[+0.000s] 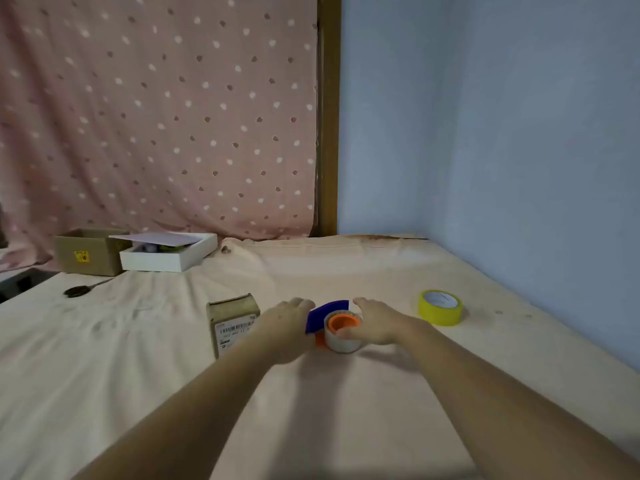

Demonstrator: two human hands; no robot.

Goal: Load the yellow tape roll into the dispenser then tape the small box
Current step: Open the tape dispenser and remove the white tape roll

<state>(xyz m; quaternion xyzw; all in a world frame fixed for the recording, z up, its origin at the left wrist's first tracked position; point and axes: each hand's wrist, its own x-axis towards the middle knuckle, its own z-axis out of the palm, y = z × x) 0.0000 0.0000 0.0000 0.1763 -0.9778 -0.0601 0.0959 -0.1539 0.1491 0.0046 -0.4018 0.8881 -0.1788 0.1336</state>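
A tape dispenser [329, 315] with a blue body and an orange hub lies on the cloth-covered table, carrying a clear tape roll [344, 342]. My left hand [287, 322] rests against the dispenser's left side. My right hand [375, 323] grips the clear roll, thumb at the orange hub. The yellow tape roll [440, 307] lies flat to the right, apart from both hands. The small cardboard box [231, 318] with a barcode label stands just left of my left forearm.
At the back left stand a brown carton [88, 251] and an open white box [169, 254] with a loose lid. Dark scissors [78, 290] lie in front of them. A blue wall [519, 150] borders the right side, a dotted pink curtain [156, 116] the back.
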